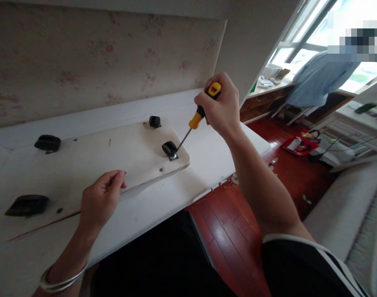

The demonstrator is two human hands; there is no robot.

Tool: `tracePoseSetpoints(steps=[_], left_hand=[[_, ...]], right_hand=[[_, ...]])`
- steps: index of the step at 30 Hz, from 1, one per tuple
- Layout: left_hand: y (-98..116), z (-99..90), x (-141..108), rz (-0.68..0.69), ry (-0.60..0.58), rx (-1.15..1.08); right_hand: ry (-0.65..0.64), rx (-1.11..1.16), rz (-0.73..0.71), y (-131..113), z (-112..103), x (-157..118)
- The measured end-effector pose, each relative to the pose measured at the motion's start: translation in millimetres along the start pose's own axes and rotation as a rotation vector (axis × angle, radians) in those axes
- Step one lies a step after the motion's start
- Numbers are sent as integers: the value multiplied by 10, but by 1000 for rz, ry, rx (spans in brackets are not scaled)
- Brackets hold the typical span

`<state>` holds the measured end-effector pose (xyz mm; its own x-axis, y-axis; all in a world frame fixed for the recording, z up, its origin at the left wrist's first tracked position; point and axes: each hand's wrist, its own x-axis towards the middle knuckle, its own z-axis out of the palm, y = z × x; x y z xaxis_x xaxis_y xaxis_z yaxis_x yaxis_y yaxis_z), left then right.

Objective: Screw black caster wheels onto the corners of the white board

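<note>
My right hand (222,105) is wrapped round the handle of a yellow and black screwdriver (194,119). The screwdriver slants down to the left, its tip at the metal plate of a black caster (169,148). That caster sits near the right end of a white board (129,148) with rounded corners. Over the board's near edge, my left hand (103,196) is closed, thumb against the fingers; anything inside the pinch is hidden. More black casters are on the board: one at the back right (155,121), one at the back left (48,142) and one at the front left (26,205).
The board lies on a white surface (213,144) against a floral-papered wall (120,62). A small dark screw-like piece (109,142) is on the board. To the right are a red wooden floor (219,227), a red tray (299,144) and a person in light blue (318,78) by the window.
</note>
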<state>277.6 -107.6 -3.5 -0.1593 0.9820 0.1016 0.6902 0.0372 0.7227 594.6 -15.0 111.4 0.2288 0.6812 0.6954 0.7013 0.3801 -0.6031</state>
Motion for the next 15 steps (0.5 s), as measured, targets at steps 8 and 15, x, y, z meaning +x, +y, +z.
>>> tracePoseSetpoints(steps=[8, 15], left_hand=[[38, -10, -21, 4, 5, 14], [5, 2, -23, 36, 2, -2]], right_hand=[[-117, -36, -59, -78, 93, 10], [-162, -98, -8, -17, 172, 6]])
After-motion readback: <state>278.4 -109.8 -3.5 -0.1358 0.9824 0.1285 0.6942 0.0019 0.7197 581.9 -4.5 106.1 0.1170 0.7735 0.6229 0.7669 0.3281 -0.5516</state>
